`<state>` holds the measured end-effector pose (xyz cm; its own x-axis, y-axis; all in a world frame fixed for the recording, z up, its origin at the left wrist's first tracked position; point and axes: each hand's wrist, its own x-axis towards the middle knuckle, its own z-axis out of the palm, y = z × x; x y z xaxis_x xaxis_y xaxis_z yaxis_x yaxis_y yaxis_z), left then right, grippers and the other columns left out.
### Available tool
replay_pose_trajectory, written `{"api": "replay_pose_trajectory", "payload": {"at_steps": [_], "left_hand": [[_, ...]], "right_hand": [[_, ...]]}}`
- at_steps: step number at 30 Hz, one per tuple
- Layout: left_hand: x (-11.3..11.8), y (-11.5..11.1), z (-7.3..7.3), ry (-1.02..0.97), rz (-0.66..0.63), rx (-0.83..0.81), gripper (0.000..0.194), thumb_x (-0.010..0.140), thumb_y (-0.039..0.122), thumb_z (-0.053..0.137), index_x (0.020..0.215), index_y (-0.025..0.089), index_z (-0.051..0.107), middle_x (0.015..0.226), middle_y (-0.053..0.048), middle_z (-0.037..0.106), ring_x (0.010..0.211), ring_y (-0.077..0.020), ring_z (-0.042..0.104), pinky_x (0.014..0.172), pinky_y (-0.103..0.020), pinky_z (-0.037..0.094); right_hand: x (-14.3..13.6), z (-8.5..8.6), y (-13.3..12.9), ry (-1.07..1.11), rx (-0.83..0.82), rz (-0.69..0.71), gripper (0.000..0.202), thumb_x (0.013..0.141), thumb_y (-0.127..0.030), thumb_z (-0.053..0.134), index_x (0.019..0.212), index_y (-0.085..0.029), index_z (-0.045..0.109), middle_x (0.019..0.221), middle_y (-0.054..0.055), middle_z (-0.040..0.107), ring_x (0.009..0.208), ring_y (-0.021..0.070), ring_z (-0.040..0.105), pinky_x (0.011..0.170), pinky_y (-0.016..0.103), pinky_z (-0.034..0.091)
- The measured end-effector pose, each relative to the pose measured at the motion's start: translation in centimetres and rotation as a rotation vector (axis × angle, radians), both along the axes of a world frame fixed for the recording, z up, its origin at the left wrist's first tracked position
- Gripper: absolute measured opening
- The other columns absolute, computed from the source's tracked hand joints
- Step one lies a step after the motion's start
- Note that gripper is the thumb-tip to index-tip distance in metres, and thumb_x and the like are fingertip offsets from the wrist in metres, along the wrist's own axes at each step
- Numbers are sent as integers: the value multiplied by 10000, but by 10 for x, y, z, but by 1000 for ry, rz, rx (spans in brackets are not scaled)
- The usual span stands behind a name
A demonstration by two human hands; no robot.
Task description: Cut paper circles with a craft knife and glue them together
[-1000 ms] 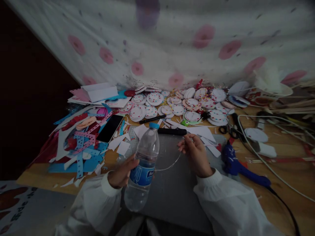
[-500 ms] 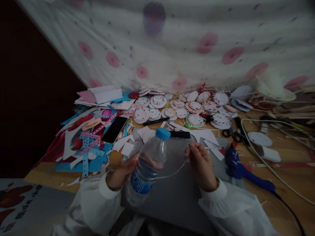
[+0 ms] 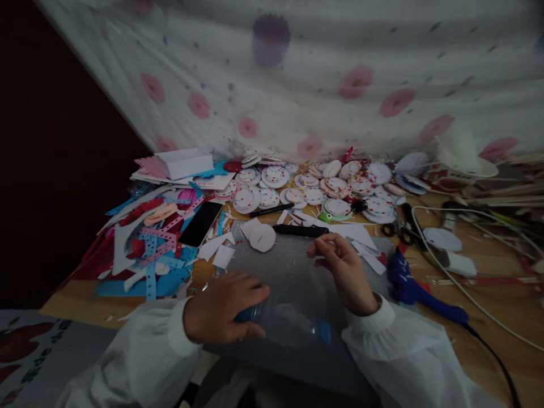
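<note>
A clear plastic bottle (image 3: 289,326) with a blue cap lies on its side, blurred, low over the grey mat (image 3: 289,272), its cap pointing right. Across its labelled end is my left hand (image 3: 227,306), fingers and thumb on either side of the blue label. My right hand (image 3: 340,269) hovers above the right part of the mat, fingers bent and fingertips drawn together. Whatever is between those fingertips is too small to make out. Beyond the hands, a white slit paper disc (image 3: 262,238) rests near a thick black pen-like tool (image 3: 301,230).
Decorated paper discs (image 3: 276,177) crowd the back below a flowered curtain (image 3: 297,73). Coloured scraps (image 3: 157,249) and a phone (image 3: 200,224) lie left. On the right are a blue glue gun (image 3: 420,292), scissors (image 3: 399,231) and a white cable (image 3: 463,289).
The bottle has gone from upright to lying sideways, cap to the right. My left hand has turned over it and lowered. The pale string seen before at my right hand no longer shows.
</note>
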<state>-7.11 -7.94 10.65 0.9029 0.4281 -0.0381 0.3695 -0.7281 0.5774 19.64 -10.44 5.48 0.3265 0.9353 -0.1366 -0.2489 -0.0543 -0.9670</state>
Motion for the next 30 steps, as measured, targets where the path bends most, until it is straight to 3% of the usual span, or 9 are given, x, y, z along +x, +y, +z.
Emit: {"api": "replay_pose_trajectory", "payload": {"at_steps": [5,9,14,18,23,30], "left_hand": [[30,-1,-8,235,-8,169,630,851,631,485,1237,139,564,1051,-160,633,947,-324,588,822,-438,454],[49,1,-19,255,150,225,572,856,609,495,1200,160,578,1036,-145,619,993,-337,568,849,-468,442],[62,-1,-34,176,312,166,478,869,530,524,1159,156,590,996,-141,637,981,-333,589,841,-465,451],[65,2,-33,159,396,93,440,845,530,552,1103,176,606,994,-135,668,969,-339,615,795,-434,459],[68,19,-21,220,451,-36,483,741,605,641,1038,224,625,920,-72,697,880,-299,653,706,-345,455],[67,25,-20,293,458,-14,554,698,711,611,991,241,622,878,-42,704,878,-286,668,687,-317,463]], "right_hand": [[-5,16,9,-25,85,-10,280,753,-449,729,822,-221,583,703,11,717,676,151,671,637,262,519],[-21,30,30,53,186,-27,281,722,-439,753,780,-228,577,717,-2,722,705,153,679,742,312,543],[-44,39,40,145,247,44,231,758,-400,726,776,-226,575,704,-25,683,700,126,651,733,286,528],[-52,38,27,290,227,15,251,734,-396,752,746,-217,576,668,-47,620,649,88,582,664,221,490],[-57,34,4,453,166,-42,269,718,-385,767,730,-212,561,679,-55,566,657,79,539,680,217,468],[-65,5,-42,470,214,-203,209,807,-375,705,769,-236,553,654,-67,505,631,92,497,667,251,447]]}}
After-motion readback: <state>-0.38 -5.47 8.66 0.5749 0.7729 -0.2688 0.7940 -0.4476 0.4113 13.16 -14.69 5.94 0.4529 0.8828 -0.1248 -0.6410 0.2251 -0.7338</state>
